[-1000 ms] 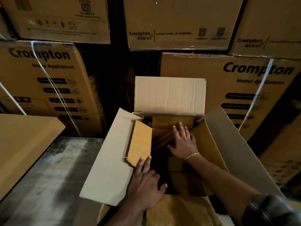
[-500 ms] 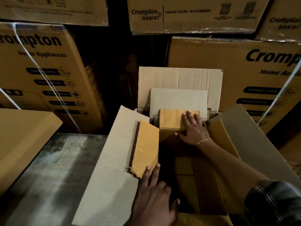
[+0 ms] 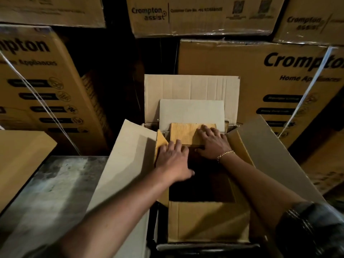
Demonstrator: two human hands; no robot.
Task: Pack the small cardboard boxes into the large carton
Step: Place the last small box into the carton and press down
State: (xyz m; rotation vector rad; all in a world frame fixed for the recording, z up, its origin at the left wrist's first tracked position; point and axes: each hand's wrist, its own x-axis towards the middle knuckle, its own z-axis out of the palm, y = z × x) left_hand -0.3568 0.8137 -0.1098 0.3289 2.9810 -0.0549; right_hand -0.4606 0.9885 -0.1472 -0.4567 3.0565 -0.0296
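Your right fingers lie flat and a little apart on top of a small box, gripping nothing, and your right hand presses down on it with the thumb along its near edge. Your left fingers are straight and close together, their tips touching that same near edge, and your left hand is flat with the thumb held out to the side. The small box sits at the far end of the big carton, up near its rim, against a pale cardboard sheet standing behind it. A second small box stands on edge just to its left, partly under your left hand. The carton's four flaps are folded outward. A chain bracelet circles your right wrist. Printed cartons are stacked behind, and a worn metal table lies to the left.
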